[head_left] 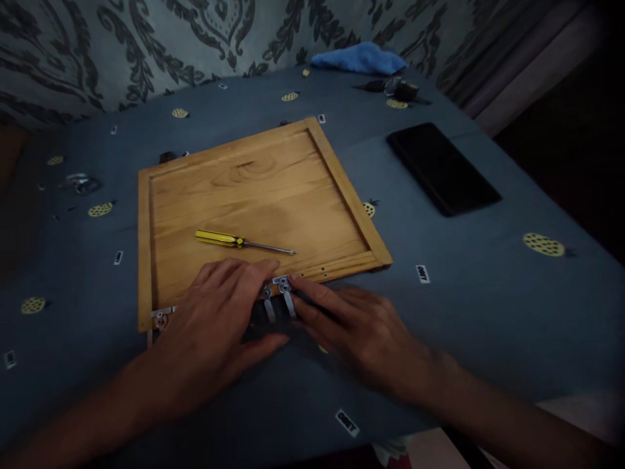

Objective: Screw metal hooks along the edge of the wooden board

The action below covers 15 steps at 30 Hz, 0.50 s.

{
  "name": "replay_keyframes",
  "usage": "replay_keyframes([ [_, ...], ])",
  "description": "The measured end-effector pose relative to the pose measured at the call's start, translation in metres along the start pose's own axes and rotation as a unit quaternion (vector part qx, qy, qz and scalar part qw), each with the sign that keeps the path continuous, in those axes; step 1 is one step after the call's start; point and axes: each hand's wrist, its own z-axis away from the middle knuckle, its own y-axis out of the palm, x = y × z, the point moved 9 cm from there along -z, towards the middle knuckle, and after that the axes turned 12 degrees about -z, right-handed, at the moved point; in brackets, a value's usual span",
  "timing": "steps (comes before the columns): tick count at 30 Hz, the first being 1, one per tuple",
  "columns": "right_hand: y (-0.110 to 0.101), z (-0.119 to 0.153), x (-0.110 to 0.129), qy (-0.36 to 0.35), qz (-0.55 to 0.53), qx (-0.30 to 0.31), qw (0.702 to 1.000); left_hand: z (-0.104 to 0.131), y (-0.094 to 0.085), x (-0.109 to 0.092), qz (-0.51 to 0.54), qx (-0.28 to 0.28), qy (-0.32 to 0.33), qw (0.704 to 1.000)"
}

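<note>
A framed wooden panel (244, 189) lies flat on the cloth-covered table. On it rests a yellow-handled screwdriver (219, 239), its tip pointing right. At the panel's near edge is a dark part with metal brackets (284, 286). My left hand (219, 312) lies over this edge, its fingers on the panel and its thumb below the dark part, closed round it. From the right, my right hand (361, 326) pinches the dark part beside the brackets. Another metal fitting (161, 319) sits at the panel's near left corner.
A black phone-like slab (444, 169) lies to the right. At the back are a blue cloth (361, 58) and a dark tool (395, 89). Small shiny metal pieces (83, 184) lie at the left. A patterned curtain hangs behind the table (488, 293).
</note>
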Motion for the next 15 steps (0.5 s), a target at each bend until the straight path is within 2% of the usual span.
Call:
replay_keyframes([
  [8, -0.0029, -0.0005, 0.0002, -0.001, -0.017, -0.015, 1.000, -0.0006, 0.0033, 0.0028, 0.036, 0.021, -0.032, 0.999],
  [15, -0.0074, -0.0075, 0.0014, 0.014, -0.009, -0.015, 1.000, 0.0004, 0.0029, 0.0037, 0.041, 0.011, -0.029, 0.999],
])
